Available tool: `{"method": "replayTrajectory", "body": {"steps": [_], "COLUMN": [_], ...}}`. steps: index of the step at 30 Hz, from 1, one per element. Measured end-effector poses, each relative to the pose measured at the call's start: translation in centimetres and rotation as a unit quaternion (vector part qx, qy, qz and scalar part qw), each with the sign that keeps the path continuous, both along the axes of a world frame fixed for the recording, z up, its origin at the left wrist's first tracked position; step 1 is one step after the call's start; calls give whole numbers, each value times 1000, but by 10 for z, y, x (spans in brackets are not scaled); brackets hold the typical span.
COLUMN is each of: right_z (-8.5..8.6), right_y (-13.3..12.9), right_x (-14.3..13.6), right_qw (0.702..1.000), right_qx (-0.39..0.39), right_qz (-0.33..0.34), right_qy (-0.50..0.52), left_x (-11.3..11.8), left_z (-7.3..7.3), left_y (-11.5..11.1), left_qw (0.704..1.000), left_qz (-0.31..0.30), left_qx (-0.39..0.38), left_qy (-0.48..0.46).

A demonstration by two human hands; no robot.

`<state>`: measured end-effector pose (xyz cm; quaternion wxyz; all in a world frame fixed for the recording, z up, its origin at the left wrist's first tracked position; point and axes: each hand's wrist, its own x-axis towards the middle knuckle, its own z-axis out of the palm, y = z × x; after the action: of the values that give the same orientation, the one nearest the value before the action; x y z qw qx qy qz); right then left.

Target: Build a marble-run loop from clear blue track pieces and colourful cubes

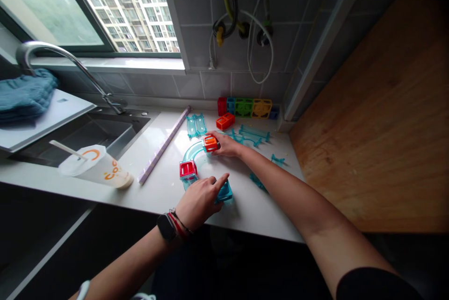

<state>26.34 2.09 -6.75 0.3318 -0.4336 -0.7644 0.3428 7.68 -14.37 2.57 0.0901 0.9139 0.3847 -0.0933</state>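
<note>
An orange square block (210, 143) stands at the far end of a curved, clear teal track piece (194, 150). My right hand (224, 144) is closed around this block from its right side. At the near end of the curve sits a red square block (188, 169). My left hand (199, 201) is just in front of the red block, with its index finger stretched out. Between that finger and the thumb is a teal block (225, 191), which the hand holds; part of the block is hidden behind the hand.
Several coloured blocks (244, 108) line the wall, with a loose orange-red block (225, 121) before them. Teal track pieces (196, 125) lie about. A pale purple stick (164, 145), a drink cup (101, 167) and the sink (140, 127) are on the left; a wooden panel (372, 117) borders the right.
</note>
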Motion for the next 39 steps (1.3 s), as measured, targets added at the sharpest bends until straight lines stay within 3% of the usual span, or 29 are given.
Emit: {"method": "replayTrajectory", "body": {"steps": [14, 24, 27, 35, 39], "right_z": [11, 2, 0, -4, -3], "right_y": [1, 8, 12, 16, 14], "right_x": [8, -24, -31, -25, -23], "right_qw": [1000, 991, 990, 995, 995], "right_qx": [-8, 54, 60, 41, 28], "right_qz": [-14, -120, -126, -91, -96], "right_qy": [8, -8, -7, 2, 15], "left_x": [-6, -59, -67, -64, -59], "left_z": [3, 8, 9, 7, 4], "left_y": [7, 50, 59, 59, 55], "left_qw": [999, 997, 997, 996, 996], "left_qz": [-26, -67, -67, -57, -79], "left_qx": [22, 47, 45, -38, -3], "left_qy": [-31, -18, -19, -61, -36]}}
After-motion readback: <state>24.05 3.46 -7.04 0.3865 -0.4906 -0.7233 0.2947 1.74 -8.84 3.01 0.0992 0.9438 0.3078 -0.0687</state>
